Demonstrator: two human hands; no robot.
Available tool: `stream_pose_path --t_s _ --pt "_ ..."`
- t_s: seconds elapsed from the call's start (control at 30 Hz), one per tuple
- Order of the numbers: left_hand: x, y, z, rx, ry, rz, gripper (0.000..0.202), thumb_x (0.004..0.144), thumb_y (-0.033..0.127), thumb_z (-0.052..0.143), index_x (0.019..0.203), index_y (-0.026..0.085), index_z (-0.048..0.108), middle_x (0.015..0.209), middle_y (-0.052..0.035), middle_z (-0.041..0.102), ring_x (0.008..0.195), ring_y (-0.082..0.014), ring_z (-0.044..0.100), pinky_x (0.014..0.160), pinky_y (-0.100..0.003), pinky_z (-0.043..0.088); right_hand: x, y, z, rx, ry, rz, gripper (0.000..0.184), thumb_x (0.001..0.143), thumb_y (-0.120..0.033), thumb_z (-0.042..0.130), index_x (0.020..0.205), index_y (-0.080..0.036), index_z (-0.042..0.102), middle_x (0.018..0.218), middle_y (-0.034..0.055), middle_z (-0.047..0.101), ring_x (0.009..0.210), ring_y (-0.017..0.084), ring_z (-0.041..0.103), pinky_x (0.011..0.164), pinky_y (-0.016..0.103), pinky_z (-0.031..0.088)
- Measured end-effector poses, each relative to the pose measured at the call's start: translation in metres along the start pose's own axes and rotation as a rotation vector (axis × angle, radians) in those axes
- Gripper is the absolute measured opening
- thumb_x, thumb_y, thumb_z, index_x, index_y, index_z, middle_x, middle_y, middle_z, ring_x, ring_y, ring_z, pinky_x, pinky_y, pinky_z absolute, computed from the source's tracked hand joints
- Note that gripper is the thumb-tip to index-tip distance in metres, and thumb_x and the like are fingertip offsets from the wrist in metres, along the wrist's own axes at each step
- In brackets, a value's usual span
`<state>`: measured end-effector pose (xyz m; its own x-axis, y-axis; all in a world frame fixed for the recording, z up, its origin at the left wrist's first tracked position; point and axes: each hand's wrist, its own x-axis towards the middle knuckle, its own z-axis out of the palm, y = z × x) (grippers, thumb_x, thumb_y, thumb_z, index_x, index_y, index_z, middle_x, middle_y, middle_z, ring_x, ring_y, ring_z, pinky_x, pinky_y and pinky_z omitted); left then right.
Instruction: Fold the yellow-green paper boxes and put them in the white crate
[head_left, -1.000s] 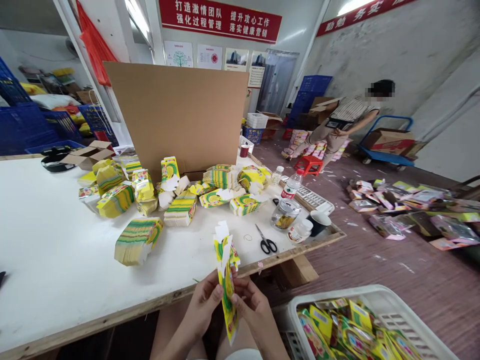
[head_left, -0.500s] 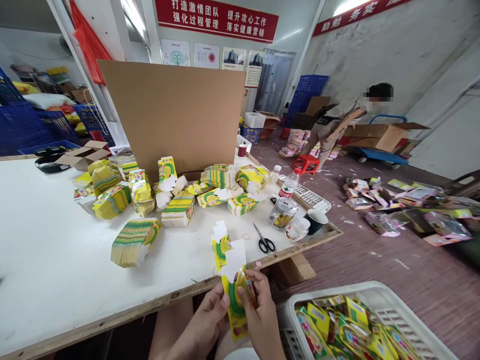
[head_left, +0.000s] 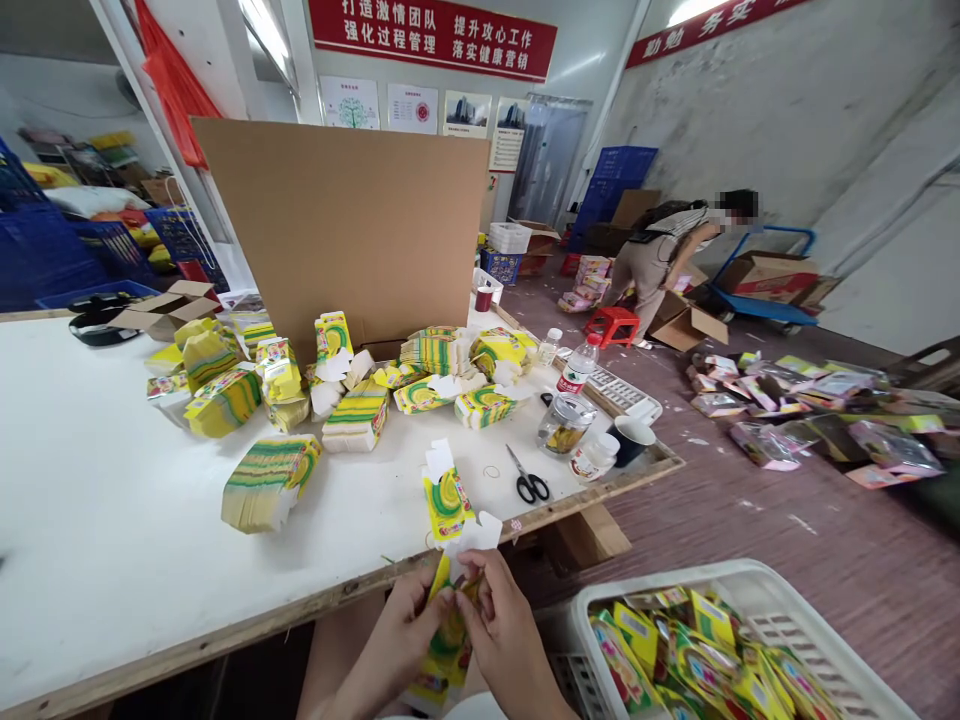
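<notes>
Low at the table's front edge, my left hand (head_left: 405, 632) and my right hand (head_left: 504, 628) both grip a yellow and green printed carton (head_left: 448, 645). My fingers pinch it near its upper end, where white flaps (head_left: 480, 532) stick out. My thumbs are close together and cover part of the print. Whether anything is inside the carton cannot be seen. Just beyond my hands, another yellow carton (head_left: 448, 500) with white flaps lies on the table. Bundles of flat cartons (head_left: 270, 482) stand further back on the white tabletop (head_left: 150, 570).
Black-handled scissors (head_left: 531, 487), a glass jar (head_left: 566, 425), a white bottle (head_left: 595, 457) and a dark cup (head_left: 631, 440) stand at the right. A white basket (head_left: 757, 575) of yellow packs is beside me. A cardboard sheet (head_left: 352, 230) rises behind; a person (head_left: 660, 250) bends beyond.
My fingers have shifted to the carton's upper end, and it has tilted and dropped lower. The person behind has bent further, with an open cardboard box now on the floor.
</notes>
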<state>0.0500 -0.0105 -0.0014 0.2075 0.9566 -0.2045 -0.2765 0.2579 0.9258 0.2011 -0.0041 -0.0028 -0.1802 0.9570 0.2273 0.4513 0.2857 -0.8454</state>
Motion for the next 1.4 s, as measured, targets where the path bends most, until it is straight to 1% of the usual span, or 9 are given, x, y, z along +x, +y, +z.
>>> stream_pose_path --t_s 0.2,0.37,0.43,0.53,0.63,0.87,1.03,1.23,1.4 --pt "-0.006 0.001 0.002 -0.291 -0.063 -0.250 0.043 0.066 0.057 0.076 0.083 0.018 0.077 0.070 -0.0064 0.074 0.069 -0.0238 0.069 0.070 -0.035 0.053 -0.002 -0.009 0.004 0.249 0.014 0.119 0.018 0.090 -0.038 0.055 0.093 -0.021 0.060 0.087 0.0052 0.063 0.072 0.018 0.060 0.061 0.025 0.051" --pt "0.002 0.002 0.006 -0.252 0.067 -0.135 0.044 0.064 0.056 0.079 0.080 0.014 0.075 0.064 -0.0060 0.073 0.061 -0.0203 0.068 0.064 -0.031 0.052 -0.002 -0.005 0.005 0.216 0.186 0.092 0.033 0.087 -0.040 0.060 0.114 -0.022 0.059 0.096 0.0055 0.064 0.081 0.020 0.061 0.075 0.029 0.053" --pt "0.006 -0.002 0.004 -0.233 0.127 -0.086 0.044 0.069 0.057 0.074 0.084 0.015 0.074 0.069 -0.0052 0.074 0.063 -0.0191 0.067 0.065 -0.029 0.052 -0.003 -0.001 0.007 0.220 0.114 0.112 0.042 0.084 -0.041 0.064 0.121 -0.021 0.059 0.098 0.0062 0.066 0.084 0.021 0.063 0.079 0.031 0.054" --pt "0.009 -0.011 0.000 -0.184 0.172 -0.015 0.039 0.074 0.052 0.073 0.087 0.015 0.072 0.078 -0.0057 0.075 0.070 -0.0196 0.067 0.070 -0.029 0.052 -0.005 0.003 0.011 0.285 -0.073 0.174 0.028 0.088 -0.042 0.059 0.097 -0.018 0.070 0.085 0.0058 0.070 0.081 0.022 0.065 0.077 0.031 0.055" --pt "0.010 -0.015 -0.004 -0.005 0.178 0.099 0.030 0.078 0.044 0.071 0.092 0.017 0.070 0.089 -0.0068 0.075 0.082 -0.0214 0.066 0.080 -0.030 0.051 -0.005 0.005 0.012 0.270 -0.026 0.215 0.030 0.089 -0.044 0.057 0.087 -0.017 0.070 0.078 0.0061 0.069 0.079 0.023 0.065 0.076 0.031 0.055" --pt "-0.001 0.004 -0.005 0.054 -0.020 0.171 0.062 0.089 0.036 0.060 0.140 0.028 0.024 0.113 -0.0118 0.069 0.098 -0.0240 0.067 0.084 -0.034 0.050 -0.001 0.006 0.002 0.502 0.077 0.190 0.045 0.089 -0.043 0.058 0.129 -0.023 0.049 0.111 0.0109 0.068 0.095 0.023 0.067 0.083 0.032 0.055" --pt "-0.004 0.021 -0.012 -0.108 -0.222 0.070 0.060 0.080 0.033 0.073 0.131 0.027 0.042 0.101 -0.0076 0.072 0.092 -0.0243 0.068 0.080 -0.033 0.049 0.004 0.005 -0.014 0.590 -0.087 0.154 0.038 0.091 -0.041 0.057 0.125 -0.025 0.052 0.102 0.0083 0.067 0.086 0.020 0.065 0.076 0.029 0.053" --pt "-0.007 0.014 -0.010 -0.183 -0.261 -0.018 0.051 0.068 0.021 0.084 0.108 0.026 0.052 0.087 -0.0015 0.070 0.076 -0.0187 0.069 0.065 -0.026 0.048 0.013 0.002 -0.025 0.407 -0.137 0.138 0.028 0.091 -0.043 0.055 0.077 -0.019 0.060 0.069 0.0002 0.056 0.064 0.014 0.052 0.057 0.021 0.044" --pt "-0.006 0.016 -0.008 -0.118 -0.212 0.061 0.068 0.079 0.027 0.075 0.137 0.031 0.039 0.112 -0.0084 0.069 0.089 -0.0210 0.069 0.077 -0.032 0.050 0.018 0.002 -0.020 0.450 -0.016 0.135 0.031 0.090 -0.042 0.057 0.113 -0.022 0.061 0.091 0.0071 0.067 0.084 0.021 0.064 0.079 0.030 0.053"
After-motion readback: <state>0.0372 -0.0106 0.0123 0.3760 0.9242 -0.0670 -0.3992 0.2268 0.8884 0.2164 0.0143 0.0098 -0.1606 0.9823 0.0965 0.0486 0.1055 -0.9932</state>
